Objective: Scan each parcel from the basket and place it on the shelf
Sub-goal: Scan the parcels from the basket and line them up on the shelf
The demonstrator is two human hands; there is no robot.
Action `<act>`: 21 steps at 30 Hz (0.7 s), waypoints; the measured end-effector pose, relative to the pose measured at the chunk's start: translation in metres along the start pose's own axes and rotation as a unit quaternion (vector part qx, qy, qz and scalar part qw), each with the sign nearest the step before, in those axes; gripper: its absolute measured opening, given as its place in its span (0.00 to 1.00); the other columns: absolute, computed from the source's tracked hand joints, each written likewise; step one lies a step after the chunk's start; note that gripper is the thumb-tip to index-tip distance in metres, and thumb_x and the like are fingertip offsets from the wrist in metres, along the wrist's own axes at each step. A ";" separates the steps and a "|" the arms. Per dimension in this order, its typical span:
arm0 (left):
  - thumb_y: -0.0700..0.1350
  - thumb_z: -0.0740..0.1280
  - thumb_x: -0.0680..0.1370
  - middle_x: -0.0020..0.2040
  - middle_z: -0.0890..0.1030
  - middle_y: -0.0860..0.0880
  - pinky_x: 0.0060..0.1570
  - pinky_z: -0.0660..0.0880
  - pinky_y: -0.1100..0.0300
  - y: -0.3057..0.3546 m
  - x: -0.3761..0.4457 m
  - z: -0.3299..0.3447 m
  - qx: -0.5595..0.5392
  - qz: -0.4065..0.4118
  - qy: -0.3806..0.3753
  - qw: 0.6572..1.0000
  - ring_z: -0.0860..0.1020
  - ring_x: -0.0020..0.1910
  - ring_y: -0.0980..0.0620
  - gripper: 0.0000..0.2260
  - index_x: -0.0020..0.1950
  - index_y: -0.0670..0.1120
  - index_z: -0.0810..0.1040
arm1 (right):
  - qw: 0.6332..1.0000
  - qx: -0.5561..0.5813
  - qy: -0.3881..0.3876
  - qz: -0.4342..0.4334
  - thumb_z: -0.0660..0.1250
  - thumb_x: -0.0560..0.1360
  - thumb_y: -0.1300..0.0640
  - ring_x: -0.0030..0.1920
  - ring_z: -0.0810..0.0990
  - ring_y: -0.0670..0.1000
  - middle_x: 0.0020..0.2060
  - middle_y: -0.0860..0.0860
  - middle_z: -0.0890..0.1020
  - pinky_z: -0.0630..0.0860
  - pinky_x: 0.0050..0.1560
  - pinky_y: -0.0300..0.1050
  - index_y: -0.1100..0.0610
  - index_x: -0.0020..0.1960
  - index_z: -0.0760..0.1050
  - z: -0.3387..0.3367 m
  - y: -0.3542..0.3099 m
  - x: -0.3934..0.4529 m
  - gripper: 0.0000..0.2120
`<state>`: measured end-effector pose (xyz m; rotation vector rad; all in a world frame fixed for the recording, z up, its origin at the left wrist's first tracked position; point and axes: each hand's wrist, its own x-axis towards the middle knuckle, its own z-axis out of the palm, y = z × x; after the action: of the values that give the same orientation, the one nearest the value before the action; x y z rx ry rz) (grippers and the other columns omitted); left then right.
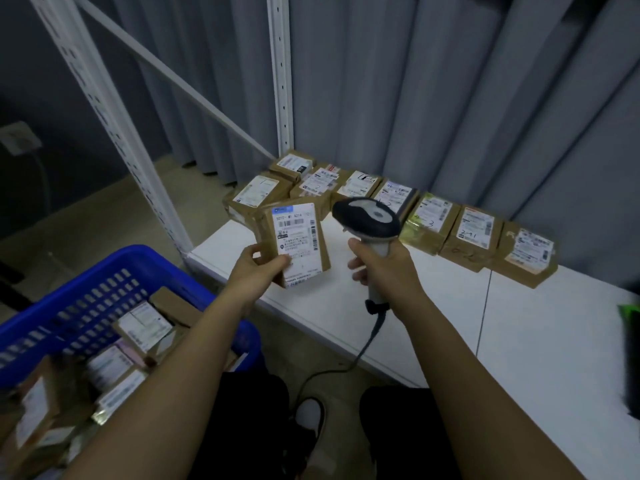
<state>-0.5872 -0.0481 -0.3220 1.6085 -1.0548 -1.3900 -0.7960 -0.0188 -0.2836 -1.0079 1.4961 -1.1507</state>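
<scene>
Two hands: left hand (258,268) grips cardboard parcel (294,240), right hand (384,268) plastic scanner (369,220).

Left hand (258,271) has a parcel (294,242) up over the shelf's (433,327) front edge, scanner (369,220) in the right hand (384,268) just to its right. Behind them, a row of parcels (426,220) runs along the back of the shelf, perhaps two deep at the left end. The basket (86,306) sits low on the left, more parcels (138,330) inside.

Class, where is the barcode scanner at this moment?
In the head view, the barcode scanner is gripped in the right hand, above the white shelf, just right of the parcel held by the left hand.
</scene>
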 end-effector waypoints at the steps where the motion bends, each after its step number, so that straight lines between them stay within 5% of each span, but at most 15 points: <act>1: 0.49 0.72 0.73 0.59 0.80 0.49 0.65 0.72 0.47 -0.003 0.002 -0.003 -0.001 0.002 0.015 1.000 0.79 0.57 0.50 0.29 0.71 0.48 0.65 | 1.000 -0.020 -0.013 0.008 0.70 0.76 0.55 0.30 0.76 0.48 0.36 0.54 0.81 0.75 0.31 0.39 0.59 0.55 0.75 -0.001 0.001 -0.002 0.11; 8: 0.49 0.72 0.74 0.63 0.78 0.48 0.66 0.70 0.47 -0.013 0.009 -0.015 -0.001 -0.001 0.046 0.999 0.77 0.60 0.48 0.30 0.73 0.48 0.64 | 0.991 -0.060 -0.115 0.027 0.75 0.71 0.55 0.28 0.73 0.47 0.31 0.52 0.77 0.74 0.30 0.37 0.58 0.46 0.77 -0.003 -0.002 -0.014 0.10; 13: 0.50 0.71 0.74 0.65 0.77 0.47 0.66 0.70 0.45 -0.016 0.012 -0.015 0.009 -0.002 0.047 0.999 0.76 0.62 0.47 0.30 0.73 0.49 0.63 | 0.993 -0.072 -0.089 0.031 0.75 0.71 0.54 0.26 0.72 0.47 0.25 0.50 0.75 0.73 0.29 0.39 0.58 0.37 0.75 -0.005 -0.001 -0.018 0.12; 21: 0.50 0.71 0.74 0.64 0.77 0.47 0.66 0.70 0.44 -0.018 0.014 -0.014 0.007 -0.003 0.040 0.999 0.77 0.62 0.47 0.30 0.73 0.49 0.63 | 0.993 -0.053 -0.100 0.037 0.75 0.71 0.54 0.27 0.72 0.49 0.26 0.51 0.75 0.74 0.32 0.42 0.58 0.37 0.76 -0.006 -0.004 -0.020 0.11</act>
<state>-0.5707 -0.0541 -0.3426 1.6655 -1.0155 -1.3126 -0.7979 0.0006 -0.2755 -1.0963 1.4325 -0.8977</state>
